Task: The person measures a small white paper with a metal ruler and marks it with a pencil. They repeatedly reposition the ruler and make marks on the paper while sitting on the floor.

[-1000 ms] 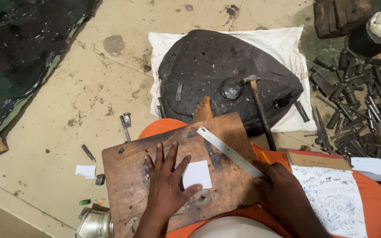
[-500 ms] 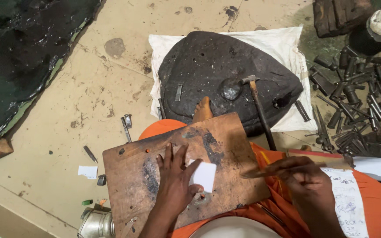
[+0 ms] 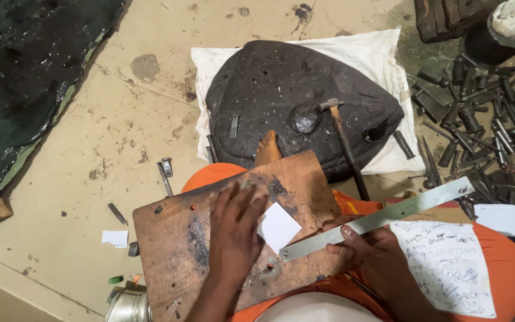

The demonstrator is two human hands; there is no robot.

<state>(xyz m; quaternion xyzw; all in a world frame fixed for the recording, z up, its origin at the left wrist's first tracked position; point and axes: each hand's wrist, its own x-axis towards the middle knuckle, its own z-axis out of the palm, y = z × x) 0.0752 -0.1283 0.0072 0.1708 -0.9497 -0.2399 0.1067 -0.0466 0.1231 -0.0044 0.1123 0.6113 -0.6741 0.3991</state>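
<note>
The left hand's fingers [image 3: 233,206] are spread flat beside a white card [image 3: 278,226], touching its edge. The right hand [image 3: 371,253] is clamped on a ruler [image 3: 377,217] near its lower end. The card, thin, light and judged easily creased, lies on a board [image 3: 174,238]; the ruler looks stiff.

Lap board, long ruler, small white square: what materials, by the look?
Brown lap board: probably wood, worn matte, scorched, pitted. Long grey ruler in the right hand: likely steel, dull sheen, thin straight edges. Small white square by the left hand: flat, matte; paper or thin sheet, unclear.
</note>
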